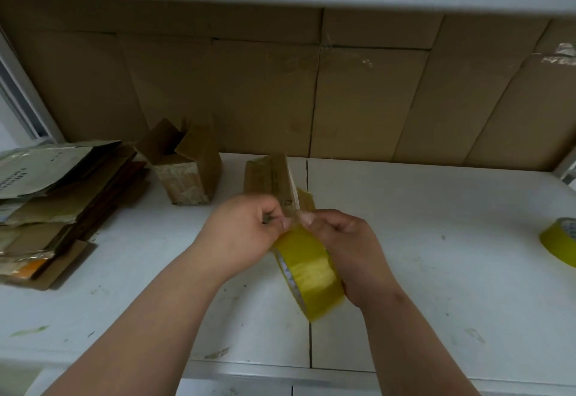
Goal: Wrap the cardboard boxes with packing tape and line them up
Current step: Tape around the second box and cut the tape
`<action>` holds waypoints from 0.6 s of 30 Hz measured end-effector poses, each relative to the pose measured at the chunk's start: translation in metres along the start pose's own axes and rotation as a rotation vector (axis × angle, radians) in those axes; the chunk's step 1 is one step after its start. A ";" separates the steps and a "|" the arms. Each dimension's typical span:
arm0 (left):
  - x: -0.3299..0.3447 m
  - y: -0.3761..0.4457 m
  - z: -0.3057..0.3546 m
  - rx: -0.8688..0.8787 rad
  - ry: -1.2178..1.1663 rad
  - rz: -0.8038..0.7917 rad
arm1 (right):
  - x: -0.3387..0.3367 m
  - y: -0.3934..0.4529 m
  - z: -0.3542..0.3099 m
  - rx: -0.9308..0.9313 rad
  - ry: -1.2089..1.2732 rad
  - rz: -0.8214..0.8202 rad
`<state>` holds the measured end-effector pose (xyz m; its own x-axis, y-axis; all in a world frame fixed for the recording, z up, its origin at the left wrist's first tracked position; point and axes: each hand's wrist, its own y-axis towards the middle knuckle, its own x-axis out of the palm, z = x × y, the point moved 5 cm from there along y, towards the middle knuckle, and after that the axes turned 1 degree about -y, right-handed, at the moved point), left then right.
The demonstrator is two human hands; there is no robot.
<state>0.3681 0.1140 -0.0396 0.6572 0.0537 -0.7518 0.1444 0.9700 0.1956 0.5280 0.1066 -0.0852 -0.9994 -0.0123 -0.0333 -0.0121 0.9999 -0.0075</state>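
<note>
Both hands (290, 233) hold a glossy yellow tape roll (308, 274).

No text could be read anywhere: dark printed lines stood on the pale envelope (37, 165) atop the stack at the left (too blurred to make out), faint print ran down the side of the small cardboard box (274, 177), and marks ringed the tape roll's (307, 274) core.
</note>
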 end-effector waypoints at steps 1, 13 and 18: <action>-0.003 -0.003 -0.006 -0.043 -0.036 0.053 | 0.000 -0.001 0.000 -0.004 -0.009 -0.015; -0.031 -0.025 -0.040 -0.335 -0.393 0.392 | 0.007 -0.017 -0.008 -0.096 0.080 -0.512; -0.032 -0.030 -0.045 -0.383 -0.616 0.436 | 0.002 -0.013 -0.025 -0.139 0.001 -0.545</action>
<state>0.3097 0.0941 -0.0499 0.8977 0.4107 -0.1593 -0.4033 0.9117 0.0778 0.5250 0.0941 -0.0606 -0.8473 -0.5277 -0.0607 -0.5311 0.8404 0.1079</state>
